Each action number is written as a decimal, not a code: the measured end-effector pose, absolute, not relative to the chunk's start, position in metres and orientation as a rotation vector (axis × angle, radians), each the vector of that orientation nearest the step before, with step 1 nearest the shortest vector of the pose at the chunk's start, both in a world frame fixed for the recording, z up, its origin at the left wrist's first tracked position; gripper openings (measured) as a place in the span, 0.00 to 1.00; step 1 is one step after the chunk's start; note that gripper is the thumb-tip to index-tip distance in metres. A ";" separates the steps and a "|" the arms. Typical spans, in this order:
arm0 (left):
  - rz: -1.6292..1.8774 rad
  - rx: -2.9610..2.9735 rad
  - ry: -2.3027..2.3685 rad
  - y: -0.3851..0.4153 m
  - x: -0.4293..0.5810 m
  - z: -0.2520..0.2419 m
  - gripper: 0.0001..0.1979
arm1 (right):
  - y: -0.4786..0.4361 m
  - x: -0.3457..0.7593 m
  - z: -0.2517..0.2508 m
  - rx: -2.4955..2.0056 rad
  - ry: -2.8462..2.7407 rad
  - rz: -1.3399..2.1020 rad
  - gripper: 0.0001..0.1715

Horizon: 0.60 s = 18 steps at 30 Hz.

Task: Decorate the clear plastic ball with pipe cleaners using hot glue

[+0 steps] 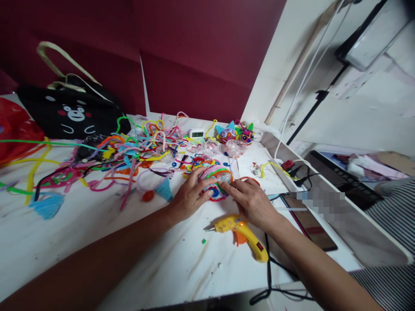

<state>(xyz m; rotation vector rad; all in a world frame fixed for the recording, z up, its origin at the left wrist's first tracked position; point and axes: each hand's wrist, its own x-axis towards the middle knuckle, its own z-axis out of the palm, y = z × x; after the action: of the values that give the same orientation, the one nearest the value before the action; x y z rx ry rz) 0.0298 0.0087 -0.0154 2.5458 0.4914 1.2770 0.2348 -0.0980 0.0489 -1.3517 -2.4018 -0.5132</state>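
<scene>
A round craft wound with colourful pipe cleaners (222, 171), pink, green and blue with a clear patch on its face, rests on the white table between my hands. My left hand (186, 196) grips its left side, fingers over the top and thumb along the front. From the right, my right hand (254, 203) presses its fingertips onto the craft's edge, the other fingers curled. Just below my right hand lies a yellow hot glue gun (231, 224), its metal nozzle pointing left and a small orange light showing. The underside of the craft is hidden.
A tangle of pipe cleaners (142, 147) spreads across the left and back. Two finished-looking animal-face crafts (235, 131) and a small digital clock (196, 134) stand behind. A black bag (71, 114) sits back left; a tablet-like dark panel (311, 222) and power strip (293, 181) lie right.
</scene>
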 end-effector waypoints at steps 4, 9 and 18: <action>1.280 2.555 0.479 0.008 0.029 -0.013 0.17 | -0.100 0.237 0.048 -1.343 -2.394 -0.507 0.33; 1.312 2.544 0.458 0.010 0.030 -0.012 0.16 | -0.105 0.242 0.045 -1.321 -2.387 -0.481 0.32; 1.348 2.535 0.446 0.011 0.032 -0.013 0.15 | -0.108 0.246 0.041 -1.282 -2.359 -0.453 0.31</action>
<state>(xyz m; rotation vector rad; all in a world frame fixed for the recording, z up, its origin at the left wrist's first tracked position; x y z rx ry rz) 0.0324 0.0107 -0.0126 2.5347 0.4457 1.3477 0.2459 -0.1078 0.0405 -1.2816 -2.3591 -0.4530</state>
